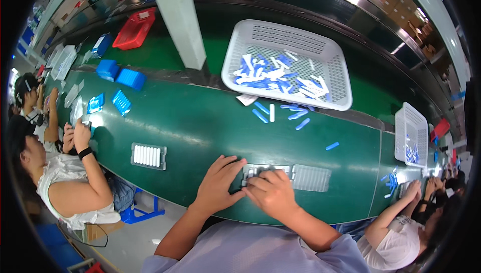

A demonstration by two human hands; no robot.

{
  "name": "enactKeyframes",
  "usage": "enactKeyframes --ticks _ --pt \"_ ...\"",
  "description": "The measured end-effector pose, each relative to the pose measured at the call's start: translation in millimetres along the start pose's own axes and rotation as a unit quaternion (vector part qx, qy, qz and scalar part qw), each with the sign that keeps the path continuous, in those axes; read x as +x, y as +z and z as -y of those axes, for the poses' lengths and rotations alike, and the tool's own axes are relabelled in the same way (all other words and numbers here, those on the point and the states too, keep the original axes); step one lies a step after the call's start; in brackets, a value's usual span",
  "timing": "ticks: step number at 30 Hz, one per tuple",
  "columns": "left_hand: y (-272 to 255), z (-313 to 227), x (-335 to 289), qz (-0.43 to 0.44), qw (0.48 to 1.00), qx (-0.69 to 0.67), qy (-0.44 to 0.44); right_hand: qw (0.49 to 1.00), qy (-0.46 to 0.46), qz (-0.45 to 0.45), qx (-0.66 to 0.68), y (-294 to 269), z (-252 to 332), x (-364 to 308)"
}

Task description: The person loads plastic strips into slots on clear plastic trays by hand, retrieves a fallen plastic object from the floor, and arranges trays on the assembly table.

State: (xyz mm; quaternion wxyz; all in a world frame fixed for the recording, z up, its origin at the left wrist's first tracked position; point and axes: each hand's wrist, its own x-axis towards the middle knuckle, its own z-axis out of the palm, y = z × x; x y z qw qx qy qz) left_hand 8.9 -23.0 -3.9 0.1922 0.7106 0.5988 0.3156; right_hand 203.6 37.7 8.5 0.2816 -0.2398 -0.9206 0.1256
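In front of me on the green table lies a clear plastic blister case, its tray half [254, 169] under my fingers and its ribbed other half [311, 179] spread flat to the right. My left hand [218, 185] is at the tray's left edge, its fingers stretched out and the thumb pointing at the tray. Curled fingers of my right hand [273, 194] press down over the tray; whatever they pinch is hidden beneath them. Left of my hands sits another clear case [163, 151] filled with a row of white sticks [147, 156].
Beyond my hands, a white basket [287, 97] holds many blue and white sticks. Loose blue sticks [302, 123] and a white one [272, 113] lie before it. Blue boxes [131, 78] and a red tray [134, 29] stand far left. Co-workers sit on both sides.
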Motion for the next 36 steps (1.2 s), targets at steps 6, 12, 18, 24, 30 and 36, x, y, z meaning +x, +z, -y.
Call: enactKeyframes --ticks 6,12,18,24,30,36 --pt "-1 -3 2 0.002 1.000 -0.019 -0.001 0.991 -0.031 0.126 -0.031 -27 -15 -5" --pt "-2 -3 1 0.018 1.000 -0.014 0.007 0.970 -0.019 0.217 -0.113 -35 -11 -16" --pt "-4 -3 1 0.026 1.000 -0.006 0.000 0.983 -0.012 0.155 -0.097 -45 -12 -16" --pt "-35 -6 50 -0.032 0.999 -0.039 0.007 0.929 0.230 -0.282 -0.071 -119 -118 18" --pt "-46 1 174 -0.176 0.974 0.082 0.113 0.861 0.443 -0.247 0.041 -122 -256 33" --pt "-57 12 227 -0.073 0.986 0.124 0.081 0.869 0.444 -0.163 0.145 -103 -285 23"
